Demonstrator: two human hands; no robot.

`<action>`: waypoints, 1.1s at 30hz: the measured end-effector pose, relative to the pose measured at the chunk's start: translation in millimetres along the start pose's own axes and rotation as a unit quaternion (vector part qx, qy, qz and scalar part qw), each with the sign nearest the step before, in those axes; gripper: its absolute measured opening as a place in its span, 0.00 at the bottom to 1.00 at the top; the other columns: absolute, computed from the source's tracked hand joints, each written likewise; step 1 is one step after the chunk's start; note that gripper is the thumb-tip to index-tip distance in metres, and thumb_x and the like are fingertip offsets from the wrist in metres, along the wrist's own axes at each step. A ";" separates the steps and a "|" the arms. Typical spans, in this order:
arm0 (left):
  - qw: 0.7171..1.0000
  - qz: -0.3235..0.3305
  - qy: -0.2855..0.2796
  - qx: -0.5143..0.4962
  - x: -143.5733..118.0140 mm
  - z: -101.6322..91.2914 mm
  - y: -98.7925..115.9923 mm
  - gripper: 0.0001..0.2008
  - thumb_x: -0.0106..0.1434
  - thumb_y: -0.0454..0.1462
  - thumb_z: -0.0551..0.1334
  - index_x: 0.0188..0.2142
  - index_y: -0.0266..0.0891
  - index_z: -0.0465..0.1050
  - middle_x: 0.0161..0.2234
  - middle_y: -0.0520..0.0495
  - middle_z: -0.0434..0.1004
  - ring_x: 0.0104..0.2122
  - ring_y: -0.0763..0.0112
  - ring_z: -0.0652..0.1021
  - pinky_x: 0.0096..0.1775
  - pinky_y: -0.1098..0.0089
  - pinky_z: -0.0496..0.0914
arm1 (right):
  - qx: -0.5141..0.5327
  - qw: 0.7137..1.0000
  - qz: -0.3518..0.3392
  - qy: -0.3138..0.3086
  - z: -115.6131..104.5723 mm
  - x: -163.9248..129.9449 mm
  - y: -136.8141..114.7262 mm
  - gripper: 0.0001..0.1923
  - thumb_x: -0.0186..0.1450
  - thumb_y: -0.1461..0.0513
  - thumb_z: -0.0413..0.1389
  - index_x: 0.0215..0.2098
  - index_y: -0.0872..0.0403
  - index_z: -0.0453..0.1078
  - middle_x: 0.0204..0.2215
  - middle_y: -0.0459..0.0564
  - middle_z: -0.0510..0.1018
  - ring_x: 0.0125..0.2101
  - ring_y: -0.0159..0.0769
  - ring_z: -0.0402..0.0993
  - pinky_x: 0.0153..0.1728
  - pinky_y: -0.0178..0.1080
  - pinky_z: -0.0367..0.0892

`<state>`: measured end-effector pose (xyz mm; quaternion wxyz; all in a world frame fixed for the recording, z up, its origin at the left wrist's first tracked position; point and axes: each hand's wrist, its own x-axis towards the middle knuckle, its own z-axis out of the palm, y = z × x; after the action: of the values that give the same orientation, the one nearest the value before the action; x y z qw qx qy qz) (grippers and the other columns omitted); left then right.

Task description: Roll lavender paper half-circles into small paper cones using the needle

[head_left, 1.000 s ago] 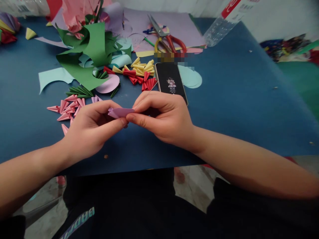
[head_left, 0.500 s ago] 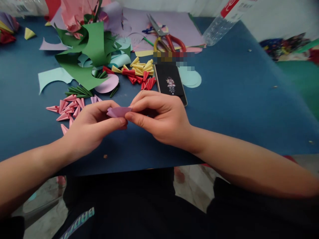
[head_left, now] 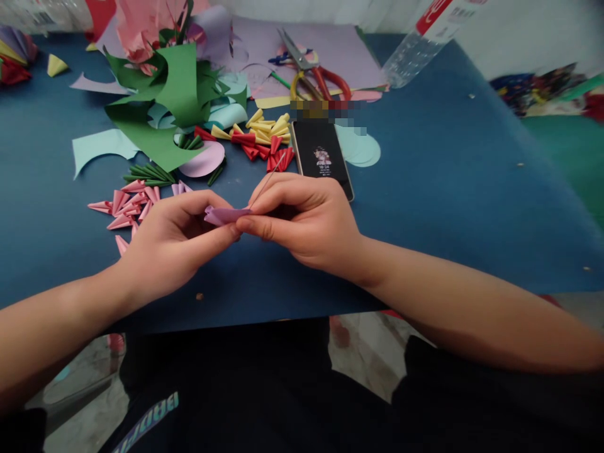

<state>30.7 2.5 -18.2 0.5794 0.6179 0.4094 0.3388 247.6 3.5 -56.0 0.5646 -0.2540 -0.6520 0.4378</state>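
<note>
A small purple paper piece [head_left: 223, 216], partly rolled, is pinched between both hands above the table's front. My left hand [head_left: 177, 236] grips its left side, thumb below and fingers behind. At its right end my right hand [head_left: 302, 217] closes thumb and forefinger on the paper. A thin stick or wire [head_left: 268, 180] rises from the right fingertips, slanting up to the right; its lower end is hidden. Close to my left hand lie several pink paper cones [head_left: 134, 204] and green paper cones [head_left: 151, 175]. Beyond the hands are red cones [head_left: 279, 157] and yellow cones [head_left: 271, 128].
A phone [head_left: 321, 157] lies past my right hand, beside pale blue paper discs [head_left: 361, 148]. Scissors [head_left: 314, 69] rest on purple sheets [head_left: 340, 50]. Green paper scraps [head_left: 178, 82] pile up at the back left. A plastic bottle [head_left: 415, 56] stands at the back right of the blue table [head_left: 448, 189].
The thin stick now stands out more clearly above my right fingers. The purple paper has tilted and shifted slightly; both hands hold nearly the same place.
</note>
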 end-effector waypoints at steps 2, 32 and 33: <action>1.000 0.002 -0.004 0.007 -0.4 -0.4 0.8 0.11 0.60 0.43 0.83 0.34 0.43 0.87 0.26 0.52 0.76 0.26 0.73 0.71 0.26 0.73 0.63 | -0.002 1.000 -0.003 -0.002 0.2 0.1 0.1 0.12 0.65 0.56 0.80 0.33 0.53 0.87 0.31 0.48 0.86 0.32 0.32 0.81 0.32 0.34 0.76; 0.991 -0.071 -0.056 -0.094 8.3 -5.8 -1.8 0.08 0.56 0.33 0.82 0.32 0.42 0.87 0.27 0.52 0.85 0.29 0.73 0.82 0.32 0.78 0.76 | 0.033 0.999 0.011 -0.037 -3.8 0.6 0.3 0.12 0.64 0.58 0.81 0.34 0.54 0.86 0.31 0.47 0.85 0.33 0.30 0.80 0.32 0.33 0.76; 0.992 -0.071 -0.058 -0.085 8.6 -6.2 -1.3 0.08 0.56 0.33 0.83 0.32 0.42 0.87 0.27 0.52 0.85 0.28 0.73 0.82 0.32 0.77 0.76 | 0.040 0.998 0.014 -0.037 -3.5 0.7 0.3 0.12 0.63 0.58 0.81 0.34 0.54 0.85 0.31 0.46 0.85 0.32 0.30 0.80 0.32 0.33 0.75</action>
<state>28.7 12.9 -19.3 0.6752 0.5547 0.3878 0.2933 250.7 5.3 -55.9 0.5436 -0.2238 -0.6509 0.4804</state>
